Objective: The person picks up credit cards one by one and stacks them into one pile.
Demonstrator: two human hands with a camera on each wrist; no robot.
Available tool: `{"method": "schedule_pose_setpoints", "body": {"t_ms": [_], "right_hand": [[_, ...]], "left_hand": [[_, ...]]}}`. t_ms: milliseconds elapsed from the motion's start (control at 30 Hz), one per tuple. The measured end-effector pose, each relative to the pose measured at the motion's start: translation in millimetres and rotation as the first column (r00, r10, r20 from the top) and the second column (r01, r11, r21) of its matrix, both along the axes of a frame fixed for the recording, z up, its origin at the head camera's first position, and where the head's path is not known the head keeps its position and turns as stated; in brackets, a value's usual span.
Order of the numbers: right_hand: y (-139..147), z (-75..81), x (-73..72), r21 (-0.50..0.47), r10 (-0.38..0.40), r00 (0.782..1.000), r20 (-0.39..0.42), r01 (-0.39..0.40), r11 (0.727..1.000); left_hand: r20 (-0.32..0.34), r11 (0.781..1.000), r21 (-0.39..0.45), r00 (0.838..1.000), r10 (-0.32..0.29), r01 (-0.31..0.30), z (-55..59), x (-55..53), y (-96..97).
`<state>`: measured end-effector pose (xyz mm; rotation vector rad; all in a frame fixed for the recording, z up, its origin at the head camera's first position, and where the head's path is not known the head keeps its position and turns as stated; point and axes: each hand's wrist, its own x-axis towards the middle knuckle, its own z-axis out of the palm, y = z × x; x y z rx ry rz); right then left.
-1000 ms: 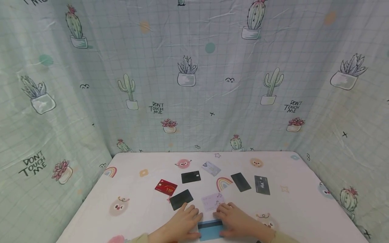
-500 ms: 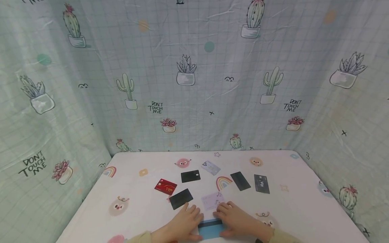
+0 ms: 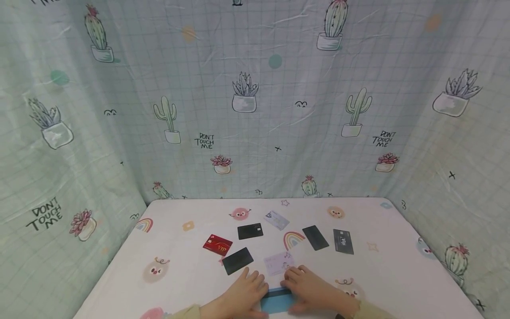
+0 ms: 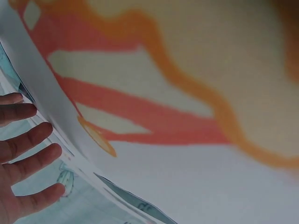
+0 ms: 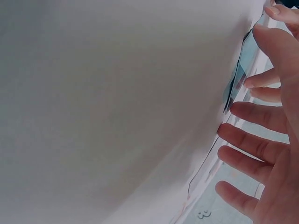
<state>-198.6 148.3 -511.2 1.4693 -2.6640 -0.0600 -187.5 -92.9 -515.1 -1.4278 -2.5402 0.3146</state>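
Observation:
A light-blue card [image 3: 278,304] with a dark stripe lies on the table near its front edge. At its left side rests my left hand [image 3: 244,294], thumb and index finger by the card's edge. My right hand [image 3: 310,289] is at the opposite side, with its thumb at the card. In the right wrist view the blue card [image 5: 240,67] appears beside the right thumb and fingers, which are spread. The left wrist view has the left hand's fingers [image 4: 33,164] straight and apart. A pale pink card [image 3: 276,264] lies just beyond the blue one, partly behind the right fingertips.
Further back lie a red VIP card [image 3: 217,245], a black card [image 3: 237,261] near the left fingertips, another black card [image 3: 250,231], a white card [image 3: 276,220], a dark card [image 3: 315,238] and a grey VIP card [image 3: 343,242]. A patterned curtain [image 3: 279,173] surrounds the table.
My left hand has shifted slightly toward the right and closer over the blue card's left edge. The right hand and the other cards stay nearly as they were.

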Motion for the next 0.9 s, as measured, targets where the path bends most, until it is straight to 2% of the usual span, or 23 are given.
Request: {"method": "schedule_pose_setpoints", "body": {"t_ms": [267, 433, 600, 900], "right_hand": [[1.2, 0.3, 4.7, 0.004, 0.002, 1.000, -0.025, -0.002, 1.000], [1.1, 1.4, 5.6, 0.008, 0.010, 0.999, -0.044, -0.010, 1.000], [1.2, 0.6, 5.2, 0.006, 0.015, 0.999, -0.048, -0.015, 1.000], [2.0, -0.8, 1.7, 0.009, 0.009, 1.000, -0.027, -0.009, 1.000]], "left_hand": [[-0.006, 1.000, 0.003, 1.000, -0.003, 0.003, -0.3, 3.1, 1.3], [-0.036, 1.000, 0.008, 0.999, -0.020, 0.020, 2.7, 5.5, 1.7], [-0.023, 1.000, 0.000, 1.000, -0.014, 0.014, 6.1, 7.2, 1.9], [-0.013, 1.000, -0.021, 1.000, -0.006, 0.006, 5.8, 6.0, 3.6]]}}
